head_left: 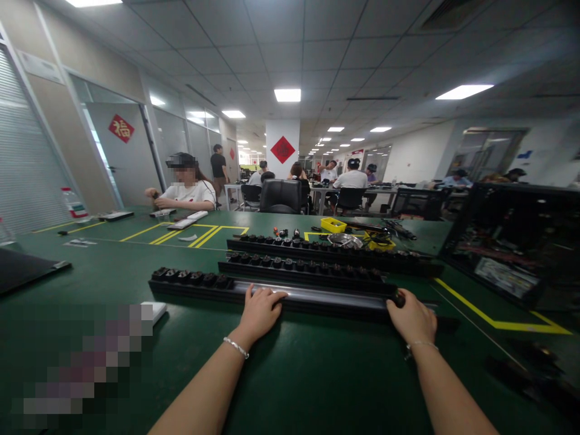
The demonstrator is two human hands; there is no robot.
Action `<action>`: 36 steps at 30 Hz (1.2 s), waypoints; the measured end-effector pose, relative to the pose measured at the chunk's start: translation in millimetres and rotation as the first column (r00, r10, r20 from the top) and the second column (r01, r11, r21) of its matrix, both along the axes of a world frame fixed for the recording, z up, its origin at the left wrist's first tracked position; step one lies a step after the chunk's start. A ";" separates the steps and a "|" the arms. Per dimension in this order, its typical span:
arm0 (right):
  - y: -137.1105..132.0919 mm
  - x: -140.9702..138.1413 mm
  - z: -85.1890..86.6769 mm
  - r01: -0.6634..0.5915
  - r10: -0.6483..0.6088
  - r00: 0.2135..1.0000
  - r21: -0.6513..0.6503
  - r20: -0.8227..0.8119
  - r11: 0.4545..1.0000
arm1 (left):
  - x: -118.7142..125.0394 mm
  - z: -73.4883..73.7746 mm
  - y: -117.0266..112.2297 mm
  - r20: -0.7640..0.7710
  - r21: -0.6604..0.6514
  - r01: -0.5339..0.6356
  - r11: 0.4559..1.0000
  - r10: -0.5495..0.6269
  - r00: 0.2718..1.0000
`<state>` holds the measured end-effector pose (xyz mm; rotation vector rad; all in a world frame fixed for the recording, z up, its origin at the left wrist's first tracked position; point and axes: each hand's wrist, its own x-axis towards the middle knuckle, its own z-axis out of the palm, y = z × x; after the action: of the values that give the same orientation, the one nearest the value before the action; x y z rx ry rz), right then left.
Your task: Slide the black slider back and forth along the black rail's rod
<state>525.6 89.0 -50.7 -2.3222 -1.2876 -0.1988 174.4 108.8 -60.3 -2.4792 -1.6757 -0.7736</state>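
Green surface carries the nearest strip, long axis left to right, just ahead of us. Our left hand, loosely spread, rests near mid-length, nearer the sockets; our right hand pinches a dark part at the right end.

Ceiling lights glare white over a dim green tabletop, blurred toward the lower right.

A long black metal channel, fitted at its left end with round black sockets, is touched by the left hand; near its right end, a small dark piece is pinched by the right hand. Two similar socket-lined black strips are laid behind on the green tabletop.
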 end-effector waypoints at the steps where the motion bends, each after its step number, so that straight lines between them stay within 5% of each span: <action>1: 0.1 0.1 0.2 0.001 -0.001 1.000 0.001 -0.001 1.000 | 0.1 0.2 -0.2 0.000 0.001 -0.001 1.000 0.001 1.000; 36: 0.3 14.8 -2.3 0.013 -0.013 1.000 0.005 -0.025 1.000 | 0.7 2.4 -1.9 -0.004 -0.018 -0.011 1.000 0.011 1.000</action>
<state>540.4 89.3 -53.0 -2.3219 -1.2583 -0.1764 175.1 106.9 -57.8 -2.4798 -1.7006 -0.7551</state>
